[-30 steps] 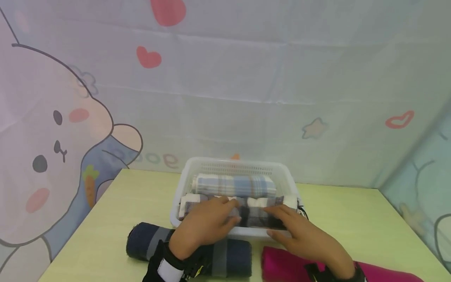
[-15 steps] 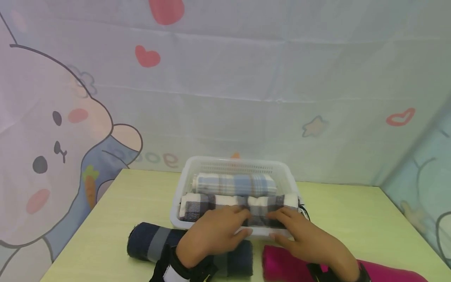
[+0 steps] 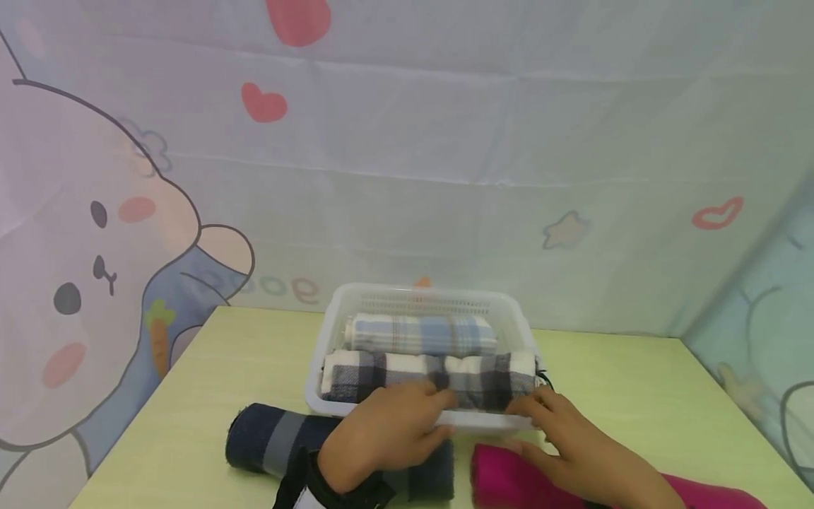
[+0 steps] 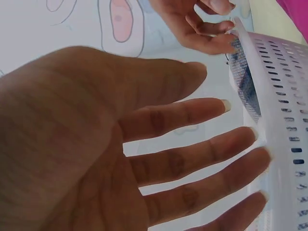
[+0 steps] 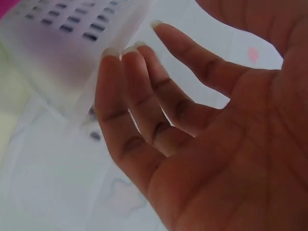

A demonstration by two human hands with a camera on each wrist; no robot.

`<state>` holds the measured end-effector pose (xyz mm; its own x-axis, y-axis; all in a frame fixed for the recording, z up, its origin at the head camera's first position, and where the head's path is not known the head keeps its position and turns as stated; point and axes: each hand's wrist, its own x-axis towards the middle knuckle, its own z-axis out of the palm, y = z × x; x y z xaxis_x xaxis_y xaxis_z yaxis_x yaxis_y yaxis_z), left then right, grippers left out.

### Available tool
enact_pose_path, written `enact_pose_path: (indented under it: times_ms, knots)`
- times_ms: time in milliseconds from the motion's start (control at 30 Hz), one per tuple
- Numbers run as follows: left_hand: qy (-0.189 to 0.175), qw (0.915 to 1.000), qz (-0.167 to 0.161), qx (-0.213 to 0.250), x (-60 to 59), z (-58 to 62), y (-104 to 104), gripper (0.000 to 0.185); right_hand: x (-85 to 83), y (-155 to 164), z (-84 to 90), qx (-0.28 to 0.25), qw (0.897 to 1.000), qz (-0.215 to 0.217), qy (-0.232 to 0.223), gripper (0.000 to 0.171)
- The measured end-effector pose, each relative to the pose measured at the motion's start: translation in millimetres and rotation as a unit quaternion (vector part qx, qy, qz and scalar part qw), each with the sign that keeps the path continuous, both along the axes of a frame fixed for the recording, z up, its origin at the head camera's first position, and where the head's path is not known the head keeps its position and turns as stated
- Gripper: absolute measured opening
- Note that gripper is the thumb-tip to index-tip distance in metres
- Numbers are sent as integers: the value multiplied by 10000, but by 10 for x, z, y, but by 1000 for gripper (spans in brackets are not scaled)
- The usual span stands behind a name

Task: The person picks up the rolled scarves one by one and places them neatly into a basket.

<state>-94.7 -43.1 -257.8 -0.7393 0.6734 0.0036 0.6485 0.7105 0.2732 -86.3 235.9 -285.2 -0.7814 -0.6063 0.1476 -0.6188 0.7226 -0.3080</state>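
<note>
- a white plastic basket (image 3: 318, 385) sits on a pale yellow-green table (image 3: 636, 396), toward the far middle of it.
- inside the basket two rolled cloths lie side by side: a light blue plaid roll (image 3: 421, 334) at the far side and a black-and-white checked roll (image 3: 407, 371) at the near side, touching each other along their length.
- the left hand (image 3: 388, 435) is at the basket's near rim, fingers straight and spread, holding nothing; in the left wrist view the fingertips (image 4: 250, 132) reach the perforated wall of the basket (image 4: 288, 144).
- the right hand (image 3: 572, 442) is at the near right part of the rim, fingers loosely extended and gripping nothing; in the right wrist view its fingertips (image 5: 113, 55) lie just beside the basket wall (image 5: 62, 33), and i cannot tell whether they touch it.
- a dark navy roll with grey stripes (image 3: 273, 438) lies on the table just near of the basket, on the left, partly under the left hand and wrist.
- a magenta roll (image 3: 502, 477) lies on the near right of the table, partly under the right hand.
- a black wrist strap (image 3: 299, 484) shows on the left wrist.
- behind the table hangs a pastel backdrop with a cartoon rabbit (image 3: 95, 254), red hearts (image 3: 263, 106) and a star (image 3: 562, 230).
</note>
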Motion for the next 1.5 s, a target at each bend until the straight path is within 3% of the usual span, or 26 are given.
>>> enact_pose_path:
  times_ms: [233, 533, 767, 933, 1200, 1500]
  knots:
    - [-94, 9998, -158, 13, 38, -18, 58, 30, 65, 189, -13, -107, 9998, -94, -112, 21]
    - [-416, 9986, -216, -255, 77, -65, 190, 31, 82, 357, 0, 192, 9959, -58, -880, 26]
    - [-20, 9989, -398, -264, 114, -117, 267, 27, 90, 462, -48, 234, 9949, 115, -974, 30]
    - [-24, 9986, -414, -337, 126, -165, 334, 32, 87, 524, -77, 288, 9952, 197, -916, 36]
    - [362, 9970, -563, -380, 183, -223, 415, 35, 86, 610, -88, 554, 9917, 12, -1162, 48]
    - [599, 9946, -721, -449, 206, -273, 457, 34, 83, 655, -69, 633, 9871, -130, -1462, 47]
